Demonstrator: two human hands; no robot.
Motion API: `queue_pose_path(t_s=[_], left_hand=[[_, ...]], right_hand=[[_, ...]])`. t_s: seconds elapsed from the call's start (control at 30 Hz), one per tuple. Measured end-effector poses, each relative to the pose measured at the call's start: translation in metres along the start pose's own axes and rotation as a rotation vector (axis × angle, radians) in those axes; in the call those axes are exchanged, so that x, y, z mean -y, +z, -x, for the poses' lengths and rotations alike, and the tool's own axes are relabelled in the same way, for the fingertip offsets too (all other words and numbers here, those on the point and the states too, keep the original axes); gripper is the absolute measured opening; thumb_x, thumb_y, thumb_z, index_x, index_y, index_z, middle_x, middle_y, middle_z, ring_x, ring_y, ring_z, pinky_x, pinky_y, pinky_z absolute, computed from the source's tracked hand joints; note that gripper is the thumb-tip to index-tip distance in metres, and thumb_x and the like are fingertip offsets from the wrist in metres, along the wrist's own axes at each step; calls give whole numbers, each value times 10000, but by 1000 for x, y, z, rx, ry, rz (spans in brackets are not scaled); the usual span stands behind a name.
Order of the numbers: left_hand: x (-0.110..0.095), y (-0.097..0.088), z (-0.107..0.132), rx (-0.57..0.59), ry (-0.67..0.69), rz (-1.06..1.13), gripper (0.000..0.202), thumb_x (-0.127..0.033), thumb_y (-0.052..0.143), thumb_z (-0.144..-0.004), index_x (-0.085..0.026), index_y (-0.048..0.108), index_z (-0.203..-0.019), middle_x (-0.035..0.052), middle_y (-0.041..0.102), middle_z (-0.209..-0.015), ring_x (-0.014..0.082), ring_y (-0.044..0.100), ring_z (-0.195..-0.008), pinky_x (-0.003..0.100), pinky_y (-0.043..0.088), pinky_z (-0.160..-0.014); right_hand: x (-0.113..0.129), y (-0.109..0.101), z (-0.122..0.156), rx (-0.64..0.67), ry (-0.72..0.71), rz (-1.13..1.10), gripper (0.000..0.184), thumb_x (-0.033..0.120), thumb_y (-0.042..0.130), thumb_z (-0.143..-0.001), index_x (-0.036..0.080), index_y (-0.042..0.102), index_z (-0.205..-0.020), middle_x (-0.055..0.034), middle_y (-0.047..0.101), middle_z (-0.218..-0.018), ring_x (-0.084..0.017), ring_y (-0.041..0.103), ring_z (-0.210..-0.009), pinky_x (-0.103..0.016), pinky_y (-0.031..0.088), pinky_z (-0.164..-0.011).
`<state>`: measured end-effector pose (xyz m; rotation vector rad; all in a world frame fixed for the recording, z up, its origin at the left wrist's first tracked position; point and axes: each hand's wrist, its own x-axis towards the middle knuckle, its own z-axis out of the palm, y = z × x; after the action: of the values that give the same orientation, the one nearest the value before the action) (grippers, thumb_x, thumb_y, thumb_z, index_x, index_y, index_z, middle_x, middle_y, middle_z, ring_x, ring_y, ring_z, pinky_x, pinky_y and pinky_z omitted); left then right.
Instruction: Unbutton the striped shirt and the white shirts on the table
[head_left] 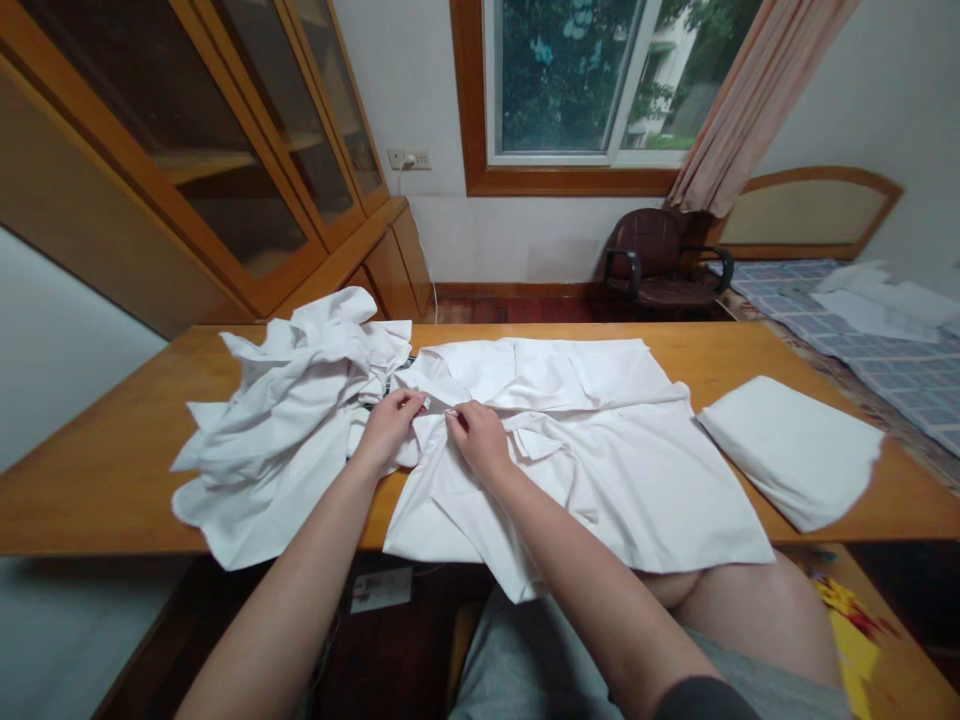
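Note:
A white shirt (637, 470) lies spread across the table, its front parted along a lengthwise opening and its collar end to the left. My left hand (392, 425) pinches an edge of the shirt near the collar. Just to its right, my right hand (478, 432) is closed on the facing edge, with a small gap between the two hands. What exactly sits between the fingertips is too small to make out. Left of my hands is a crumpled heap of white garments (285, 420), touching the shirt's collar end. A folded white garment (791, 450) rests to the right.
The wooden table (97, 470) runs the full width before me, its front edge close to my lap. Behind it stand a glass-door cabinet (315, 240) on the left and a dark red armchair (652, 260). A bed (885, 350) is at the right.

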<state>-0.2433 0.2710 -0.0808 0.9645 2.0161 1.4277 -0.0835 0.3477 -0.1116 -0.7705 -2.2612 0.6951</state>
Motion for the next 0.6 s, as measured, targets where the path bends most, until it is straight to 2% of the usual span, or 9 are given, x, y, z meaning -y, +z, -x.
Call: queue_pose_path(t_s=[0.1, 0.2, 0.3, 0.4, 0.47, 0.6], left_hand=[[-7, 2, 1, 10, 97, -122, 382, -552, 599, -805, -175, 657, -823, 30, 680, -792, 189, 608, -754, 288, 459, -728], [-10, 4, 6, 25, 134, -224, 382, -553, 529, -851, -188, 641, -863, 38, 691, -849, 203, 618, -778, 315, 476, -779], [-7, 5, 15, 33, 176, -325, 366, -543, 577, -814, -197, 606, -929, 48, 689, -927, 224, 642, -867, 341, 489, -849], [-1, 2, 27, 74, 175, -402, 469, -478, 680, -721, -206, 587, -1092, 62, 693, -1022, 261, 653, -998, 367, 496, -908], [2, -2, 35, 92, 146, -433, 499, -426, 670, -723, -218, 589, -1169, 66, 695, -1057, 274, 655, -1030, 378, 504, -915], [4, -15, 48, -2, 101, -375, 458, -425, 640, -760, -240, 637, -1179, 64, 689, -1041, 276, 648, -1059, 377, 515, -911]], right_hand=[[2, -4, 0, 41, -2, 0, 108, 274, 596, -947, 193, 667, -955, -46, 685, -901, -198, 598, -894, -304, 425, -833], [0, -12, 2, 58, -19, 6, 101, 233, 610, -923, 185, 650, -1003, -53, 678, -941, -205, 595, -931, -317, 444, -869], [-7, -27, 5, 83, -41, 21, 211, 196, 624, -892, 174, 612, -1101, -65, 649, -1016, -206, 599, -960, -324, 470, -881], [-18, -49, 10, 124, -49, 57, 367, 190, 647, -866, 174, 559, -1222, -97, 594, -1170, -207, 605, -991, -331, 499, -866], [-28, -67, 12, 157, -44, 87, 460, 189, 660, -856, 192, 520, -1294, -115, 529, -1295, -192, 616, -962, -328, 517, -839], [-55, -104, 11, 213, -28, 195, 577, 203, 709, -835, 233, 496, -1370, -116, 435, -1435, -173, 615, -942, -332, 509, -869]])
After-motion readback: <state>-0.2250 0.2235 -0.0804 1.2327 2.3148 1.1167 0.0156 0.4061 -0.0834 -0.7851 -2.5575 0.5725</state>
